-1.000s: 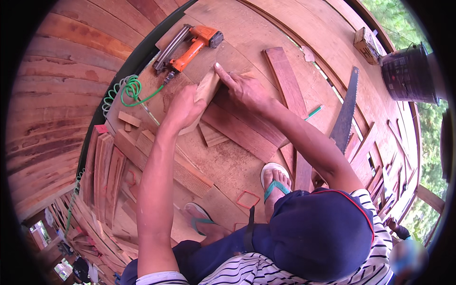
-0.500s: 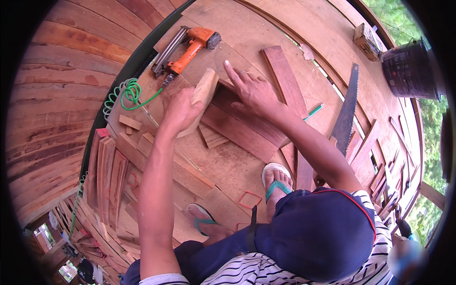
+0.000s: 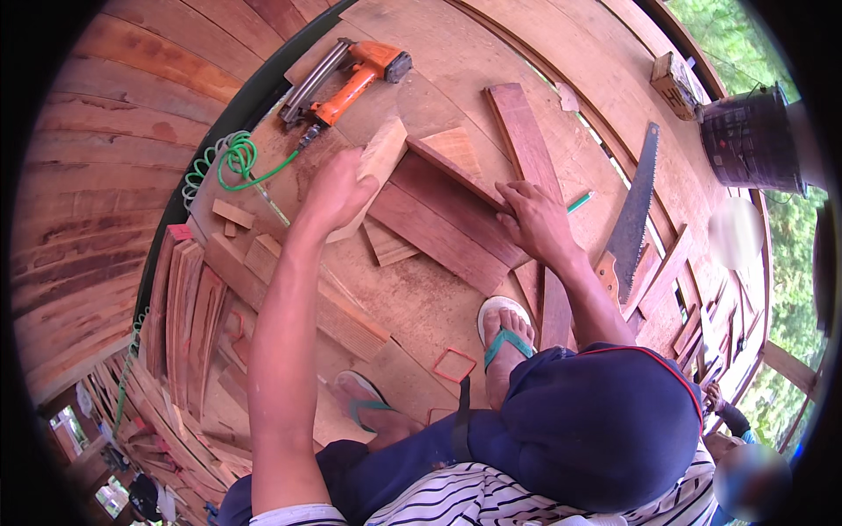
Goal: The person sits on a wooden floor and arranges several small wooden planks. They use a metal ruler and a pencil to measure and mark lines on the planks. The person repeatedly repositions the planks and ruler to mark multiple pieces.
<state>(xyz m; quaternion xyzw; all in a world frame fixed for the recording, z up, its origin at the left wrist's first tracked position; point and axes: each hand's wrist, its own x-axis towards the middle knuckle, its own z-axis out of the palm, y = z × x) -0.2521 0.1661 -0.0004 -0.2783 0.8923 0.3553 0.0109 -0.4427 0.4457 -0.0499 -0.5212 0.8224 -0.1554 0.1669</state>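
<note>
My left hand [image 3: 338, 195] is closed on a pale wooden board [image 3: 377, 167], held upright against the left end of a reddish-brown wooden piece [image 3: 443, 223]. That piece has a flat bottom of boards and a narrow side strip [image 3: 456, 175] standing along its far edge. Toward the right end of this strip, my right hand [image 3: 537, 219] has its fingers bent over the wood, gripping it. Pale offcuts [image 3: 454, 149] show behind and under the piece. Beyond my left hand lies an orange nail gun [image 3: 355, 83], joined to a coiled green air hose [image 3: 241, 158].
A handsaw [image 3: 636, 210], a green pencil [image 3: 580, 202] and a loose reddish plank [image 3: 524, 131] lie to the right. A black bucket [image 3: 752, 140] stands at the far right. Stacked boards [image 3: 186, 320] are at left. My sandalled foot [image 3: 507, 333] is close by. A person's arm [image 3: 732, 416] shows at the right edge.
My right hand has moved right and nearer, from above the left part of the wooden piece to its strip's right part; its extended finger is now bent. My left hand keeps the pale board.
</note>
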